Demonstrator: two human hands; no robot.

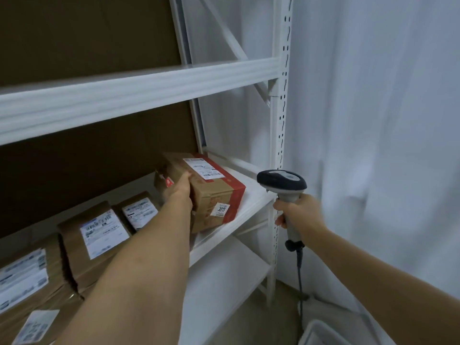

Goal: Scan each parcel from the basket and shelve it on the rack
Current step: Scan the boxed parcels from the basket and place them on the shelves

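Observation:
A brown cardboard parcel (211,188) with a red band, a white shipping label on top and a "3011" sticker on its front sits on the middle shelf of the white rack (251,197), near its right end. My left hand (179,190) grips the parcel's left side, thumb on its top edge. My right hand (296,211) holds a grey and black barcode scanner (281,181) by its handle, to the right of the parcel, in front of the rack's right post. The scanner's cable hangs down toward the floor.
Several other labelled brown parcels (99,232) lie on the same shelf to the left. The shelf beam above (149,90) runs across the view. A white curtain (373,120) hangs at the right. The white basket's corner (321,333) shows at the bottom right.

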